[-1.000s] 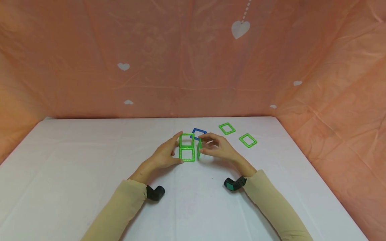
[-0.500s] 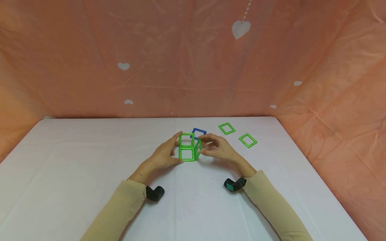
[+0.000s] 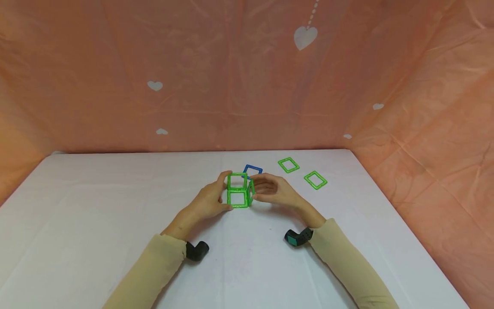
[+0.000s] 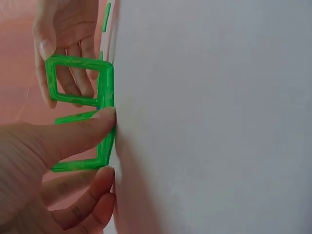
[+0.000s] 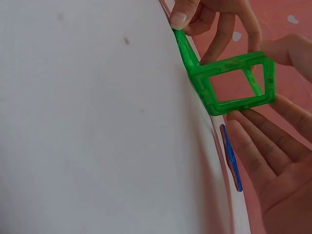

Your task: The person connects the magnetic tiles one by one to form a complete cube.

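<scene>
Two joined green square magnetic tiles stand before me in the head view: the front tile (image 3: 237, 207) lies flat on the table, and the back tile (image 3: 237, 174) rises from its far edge. My left hand (image 3: 208, 199) grips them from the left, thumb at the near corner and index finger at the top of the back one. On the right side, a third green tile (image 5: 207, 92) stands upright against the other two. My right hand (image 3: 275, 191) pinches it, thumb on its upper edge in the right wrist view and fingers on the far side.
Just behind the hands lies a blue square tile (image 3: 254, 167), partly covered by the right fingers. Two more green tiles, a farther tile (image 3: 283, 167) and a nearer tile (image 3: 310, 183), lie flat at the back right. A white cloth (image 3: 247, 266) covers the table.
The third tile, at first apart from the joined pair, has moved left in my right hand and now meets their right side. My left hand keeps its grip.
</scene>
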